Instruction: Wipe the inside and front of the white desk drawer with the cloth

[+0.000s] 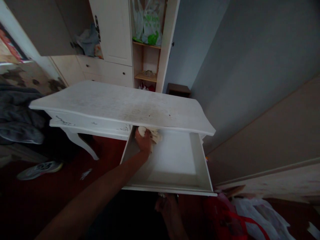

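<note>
A white drawer [172, 156] is pulled out from the white desk [105, 100]. My left hand [143, 139] reaches into its back left corner, closed round a cream cloth [155, 136] that bunches out past the fingers and touches the drawer's inside. Below the drawer's front edge, my right hand [167, 205] is in shadow, its fingers curled at a small pale drawer knob [162, 194]. The front panel partly hides that grip. Grey-brown smudges mark the desktop above the drawer.
Behind the desk stands a white wardrobe [115, 30] with plastic bags [151, 25] on a shelf. Dark clothing [20, 113] is piled at left, above a shoe [40, 170] on the floor. A red bag [227, 220] and white plastic bag [260, 213] lie at lower right.
</note>
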`<state>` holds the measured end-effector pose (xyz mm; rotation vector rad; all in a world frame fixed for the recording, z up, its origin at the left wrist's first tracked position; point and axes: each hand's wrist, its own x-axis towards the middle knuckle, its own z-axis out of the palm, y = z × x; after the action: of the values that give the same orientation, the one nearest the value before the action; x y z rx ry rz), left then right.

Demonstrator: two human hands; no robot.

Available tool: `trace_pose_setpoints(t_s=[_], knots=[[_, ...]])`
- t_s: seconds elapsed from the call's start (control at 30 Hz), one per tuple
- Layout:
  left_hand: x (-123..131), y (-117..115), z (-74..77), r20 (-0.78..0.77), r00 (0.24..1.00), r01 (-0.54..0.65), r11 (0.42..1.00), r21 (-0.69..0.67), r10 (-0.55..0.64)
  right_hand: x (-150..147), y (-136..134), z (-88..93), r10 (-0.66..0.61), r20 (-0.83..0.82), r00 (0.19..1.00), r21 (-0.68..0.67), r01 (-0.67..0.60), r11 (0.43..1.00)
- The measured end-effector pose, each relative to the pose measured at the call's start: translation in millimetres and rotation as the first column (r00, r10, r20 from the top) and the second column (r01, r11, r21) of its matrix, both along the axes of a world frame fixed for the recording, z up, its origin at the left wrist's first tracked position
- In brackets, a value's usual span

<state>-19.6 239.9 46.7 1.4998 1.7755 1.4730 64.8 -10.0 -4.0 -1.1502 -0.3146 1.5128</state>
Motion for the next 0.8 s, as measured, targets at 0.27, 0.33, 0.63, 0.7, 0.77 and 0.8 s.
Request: trace_pose_setpoints(t_s=[0.27,0.33,0.63,0.7,0.77,0.8], knots=[[50.1,10.1,4.6,0.179,0.958,-0.210,0.973,-0.100,0.225,-2.7,-2.5,-2.9,-0.009,0.002,1.000,0.005,0.009,1.000],[67.9,5.7,5.3,0.148,0.975,-0.147,0.981,-0.123,0.165,-2.2,-1.7,-2.6,-0.002,-0.002,1.000,-0.002,0.002,1.000],[149.3,-5.2,12.3,0.065,0.984,0.174,0.965,-0.198,-0.164,0.6,-3.7,1.8,0.017,-0.042,0.999,0.057,-0.014,0.998],[161.1,-7.8,14.2,0.053,0.973,0.230,0.951,-0.206,-0.224,0.3,-4.6,2.0,0.005,-0.054,0.999,0.078,0.000,0.997],[168.4,-10.3,15.5,0.024,0.964,0.264,0.943,-0.204,-0.265,0.0,-4.1,1.3,0.007,-0.056,0.998,0.077,-0.003,0.997],[170.1,-11.4,15.9,0.001,0.960,0.274,0.941,-0.199,-0.279,0.0,-3.5,0.8,0.013,-0.051,0.999,0.072,-0.009,0.997]])
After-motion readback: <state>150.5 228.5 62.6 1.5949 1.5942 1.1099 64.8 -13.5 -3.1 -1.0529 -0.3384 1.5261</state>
